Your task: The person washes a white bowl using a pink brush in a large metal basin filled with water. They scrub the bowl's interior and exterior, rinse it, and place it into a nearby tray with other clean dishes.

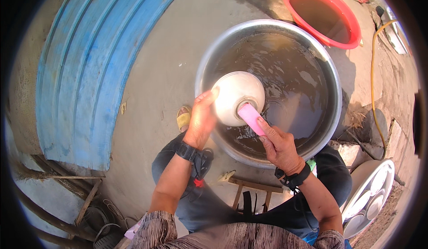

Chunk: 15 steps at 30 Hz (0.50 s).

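Observation:
My left hand [202, 116] grips the rim side of a white bowl [238, 88], its underside and foot ring turned up towards me. In my right hand [281, 145] is a pink scrubber or sponge [251, 118], its far end touching the bowl's foot ring. The bowl is tilted above a large round metal basin [267, 164] of murky brown water [284, 98]. Ripples show on the water beside the bowl. The fingers behind the bowl are hidden.
A red plastic tub [355, 32] of brown water stands beyond the basin. At the lower right, a white basin [357, 172] holds several white bowls. A yellow hose [373, 82] runs along the right. Blue corrugated sheeting [90, 72] lies left; wooden poles [60, 212] are below it.

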Each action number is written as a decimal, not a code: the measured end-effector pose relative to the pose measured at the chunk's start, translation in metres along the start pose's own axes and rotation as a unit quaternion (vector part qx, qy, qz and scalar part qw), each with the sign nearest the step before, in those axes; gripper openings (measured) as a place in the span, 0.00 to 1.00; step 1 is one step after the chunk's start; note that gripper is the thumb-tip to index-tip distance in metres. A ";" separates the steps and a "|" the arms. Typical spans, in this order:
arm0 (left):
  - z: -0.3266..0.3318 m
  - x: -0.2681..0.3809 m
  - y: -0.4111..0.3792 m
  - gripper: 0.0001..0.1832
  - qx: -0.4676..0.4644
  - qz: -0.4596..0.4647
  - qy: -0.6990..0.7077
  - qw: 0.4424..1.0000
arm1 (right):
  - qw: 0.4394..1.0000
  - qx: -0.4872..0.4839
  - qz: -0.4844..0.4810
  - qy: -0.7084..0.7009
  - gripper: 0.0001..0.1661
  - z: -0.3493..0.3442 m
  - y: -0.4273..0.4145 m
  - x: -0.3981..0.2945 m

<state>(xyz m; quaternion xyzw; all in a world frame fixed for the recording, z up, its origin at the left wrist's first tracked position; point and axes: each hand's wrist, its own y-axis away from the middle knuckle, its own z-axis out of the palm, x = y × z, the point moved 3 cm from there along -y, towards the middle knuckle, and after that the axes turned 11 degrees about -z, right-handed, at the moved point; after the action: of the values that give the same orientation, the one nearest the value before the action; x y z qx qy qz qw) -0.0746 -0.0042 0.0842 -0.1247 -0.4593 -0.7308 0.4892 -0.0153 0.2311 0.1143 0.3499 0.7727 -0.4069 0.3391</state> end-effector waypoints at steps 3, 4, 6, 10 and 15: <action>-0.003 -0.006 -0.003 0.16 0.003 0.002 0.019 1.000 | 0.998 -0.030 -0.028 0.048 0.39 0.003 -0.006 -0.005; -0.001 -0.004 -0.003 0.17 -0.004 0.011 0.023 1.000 | 0.998 -0.017 -0.025 0.061 0.39 0.001 -0.010 -0.002; 0.006 0.003 -0.002 0.23 -0.017 0.016 0.027 0.999 | 0.999 0.011 0.010 0.050 0.37 -0.006 -0.011 -0.001; 0.000 0.009 -0.004 0.26 -0.017 0.032 0.050 0.998 | 0.998 0.054 0.015 -0.015 0.35 -0.006 -0.003 -0.001; 0.007 0.006 0.001 0.28 -0.013 0.014 0.099 0.995 | 0.990 0.126 -0.001 -0.061 0.33 -0.006 -0.003 -0.002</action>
<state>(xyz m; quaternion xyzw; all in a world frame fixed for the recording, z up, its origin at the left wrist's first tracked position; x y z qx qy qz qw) -0.0786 -0.0022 0.0926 -0.0648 -0.3972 -0.7386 0.5409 -0.0177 0.2346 0.1198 0.3636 0.6935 -0.5217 0.3388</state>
